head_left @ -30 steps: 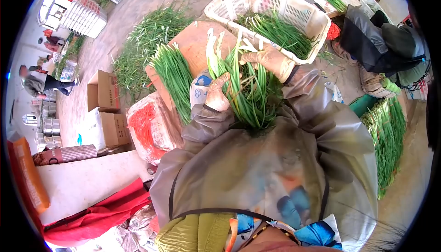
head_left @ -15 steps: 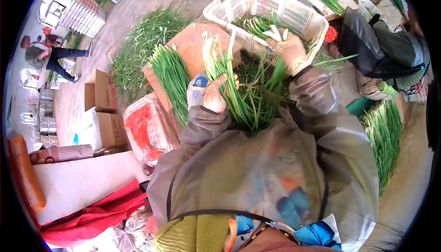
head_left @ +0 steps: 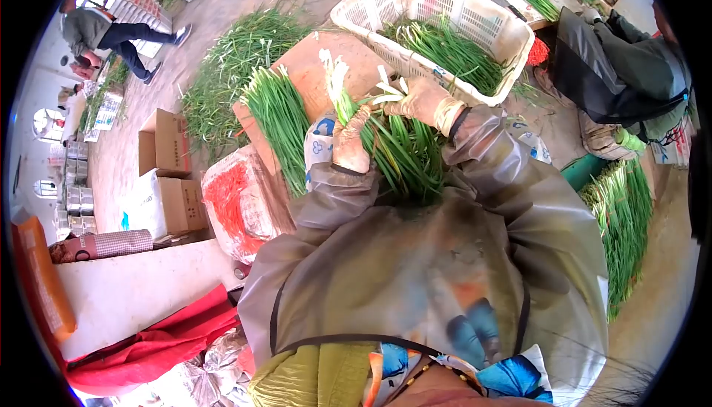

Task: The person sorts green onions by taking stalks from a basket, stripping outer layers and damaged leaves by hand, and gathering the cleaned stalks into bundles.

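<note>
My left hand (head_left: 351, 144), in a pale, dirty glove, is closed around a bunch of Chinese chives (head_left: 338, 89), white stalk ends up and green leaves hanging toward my lap. Close beside it, my right hand (head_left: 428, 103) grips a few chives (head_left: 390, 92) whose white ends stick out past its fingers. The two hands nearly meet, and some leaves between them are hidden. More loose chives (head_left: 406, 158) hang in front of my apron. A neat chive bundle (head_left: 276, 121) lies on the brown board (head_left: 305, 66) left of my left hand.
A white plastic crate (head_left: 371, 32) holding chives stands beyond my hands. A chive heap (head_left: 230, 73) covers the floor at left, near a bag with red ties (head_left: 236, 203) and cardboard boxes (head_left: 163, 143). One person (head_left: 111, 32) walks at far left; another (head_left: 630, 66) sits at right.
My right hand has come from the crate's edge, left and down to my left hand, with chives in it. The walking person at far left has shifted and turned.
</note>
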{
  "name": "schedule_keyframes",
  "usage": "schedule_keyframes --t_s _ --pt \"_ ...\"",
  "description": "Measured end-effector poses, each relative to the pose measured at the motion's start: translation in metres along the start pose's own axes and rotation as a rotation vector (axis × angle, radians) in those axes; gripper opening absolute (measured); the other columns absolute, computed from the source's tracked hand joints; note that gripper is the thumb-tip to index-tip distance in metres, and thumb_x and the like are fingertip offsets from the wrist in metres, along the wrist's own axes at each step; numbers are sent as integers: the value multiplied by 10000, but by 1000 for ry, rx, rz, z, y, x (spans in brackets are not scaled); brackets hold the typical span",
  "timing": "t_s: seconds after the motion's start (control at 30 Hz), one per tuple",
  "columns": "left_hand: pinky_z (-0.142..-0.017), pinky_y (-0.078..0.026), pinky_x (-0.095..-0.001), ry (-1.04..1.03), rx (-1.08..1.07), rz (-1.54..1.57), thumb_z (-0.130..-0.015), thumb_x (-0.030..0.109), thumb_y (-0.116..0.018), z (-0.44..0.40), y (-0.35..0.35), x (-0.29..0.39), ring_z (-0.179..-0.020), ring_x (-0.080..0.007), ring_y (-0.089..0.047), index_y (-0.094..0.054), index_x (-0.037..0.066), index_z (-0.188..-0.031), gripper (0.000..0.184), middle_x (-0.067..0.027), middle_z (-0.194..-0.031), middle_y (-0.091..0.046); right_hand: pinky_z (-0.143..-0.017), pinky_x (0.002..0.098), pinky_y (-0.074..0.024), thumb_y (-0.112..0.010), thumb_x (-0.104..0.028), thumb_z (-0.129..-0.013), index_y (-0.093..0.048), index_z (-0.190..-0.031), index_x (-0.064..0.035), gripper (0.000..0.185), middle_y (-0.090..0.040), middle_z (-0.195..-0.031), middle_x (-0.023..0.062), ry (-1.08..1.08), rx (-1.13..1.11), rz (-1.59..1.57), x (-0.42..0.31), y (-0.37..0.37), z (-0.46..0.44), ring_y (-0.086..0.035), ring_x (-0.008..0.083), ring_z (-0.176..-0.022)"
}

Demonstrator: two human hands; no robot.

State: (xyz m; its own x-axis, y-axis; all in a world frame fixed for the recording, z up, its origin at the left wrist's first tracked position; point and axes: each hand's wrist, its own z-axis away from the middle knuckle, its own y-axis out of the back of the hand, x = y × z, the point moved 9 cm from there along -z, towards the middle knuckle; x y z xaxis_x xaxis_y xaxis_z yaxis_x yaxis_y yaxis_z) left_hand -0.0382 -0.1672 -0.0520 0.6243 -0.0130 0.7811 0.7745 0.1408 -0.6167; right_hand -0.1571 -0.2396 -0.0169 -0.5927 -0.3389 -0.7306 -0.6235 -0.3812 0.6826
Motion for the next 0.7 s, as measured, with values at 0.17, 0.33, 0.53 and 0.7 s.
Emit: schedule_keyframes --t_s 0.17,0.33,0.53,0.7 --pt "-813 -466 -366 -15 -8 225 -853 140 -560 -1 10 2 -897 -226 -576 -545 14 -1004 197 -107 -928 -609 -605 277 -445 -702 -306 -741 -603 -1011 -46 388 -644 -841 74 -116 -54 -200 26 -1 4 -557 151 -680" --pt "-725 -418 -336 22 -43 302 -853 154 -565 -5 36 11 -678 -160 -492 -524 39 -977 174 -18 -678 -481 -479 225 -373 -671 -304 -786 -655 -968 -67 299 -634 -764 -1 -209 204 -805 44 53 8 -451 66 -556" --pt "-633 -445 -321 67 23 318 -844 75 -566 -9 69 -6 -678 -143 -509 -505 42 -1049 216 -40 -932 -551 -502 178 -334 -631 -193 -823 -665 -977 -70 200 -621 -780 -33 35 207 -888 -14 107 23 -392 34 -564" --pt "-663 -440 -328 41 -48 126 -861 158 -564 -4 30 3 -651 -177 -488 -500 11 -1119 303 -60 -726 -506 -494 196 -380 -615 -246 -833 -665 -970 -70 229 -648 -808 -3 -22 133 -916 1 91 7 -449 48 -567"
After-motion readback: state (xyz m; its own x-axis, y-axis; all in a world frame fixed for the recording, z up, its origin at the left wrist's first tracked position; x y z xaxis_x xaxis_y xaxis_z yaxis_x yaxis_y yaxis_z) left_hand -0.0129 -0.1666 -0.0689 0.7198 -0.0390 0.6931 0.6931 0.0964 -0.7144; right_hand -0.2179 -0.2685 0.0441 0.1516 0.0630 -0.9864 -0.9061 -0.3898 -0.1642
